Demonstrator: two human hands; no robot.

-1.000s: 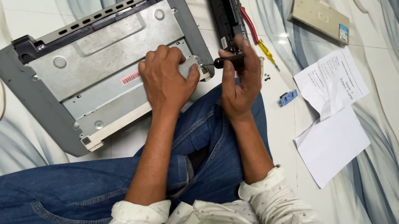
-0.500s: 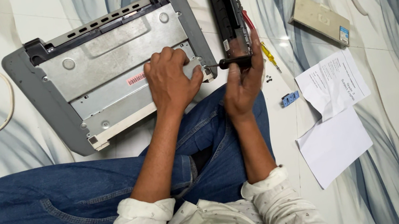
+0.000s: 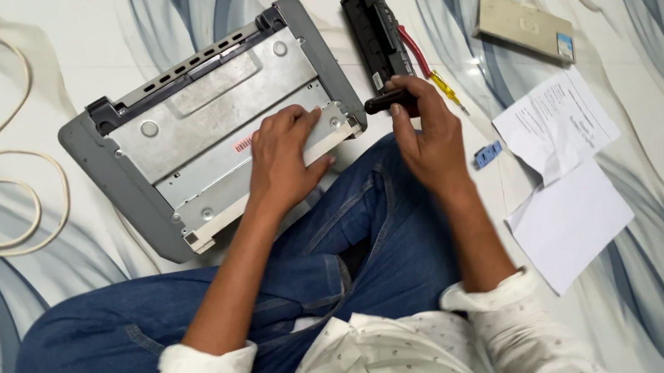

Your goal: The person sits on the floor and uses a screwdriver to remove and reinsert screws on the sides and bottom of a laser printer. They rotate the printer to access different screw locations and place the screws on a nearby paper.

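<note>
The grey printer chassis (image 3: 214, 125) lies upside down on the floor at 12 o'clock from the person's knee. The left hand (image 3: 284, 157) rests flat on its lower edge, fingers spread, gripping nothing. The right hand (image 3: 430, 138), at 3 o'clock from the chassis, is clenched around a black screwdriver handle (image 3: 386, 102). A black toner cartridge (image 3: 374, 31) sits at 12 o'clock from that hand, and 2 paper sheets (image 3: 564, 175) lie at 3 o'clock.

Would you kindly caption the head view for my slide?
Left hand steadies an upturned grey printer; right hand grips a black-handled screwdriver.
</note>
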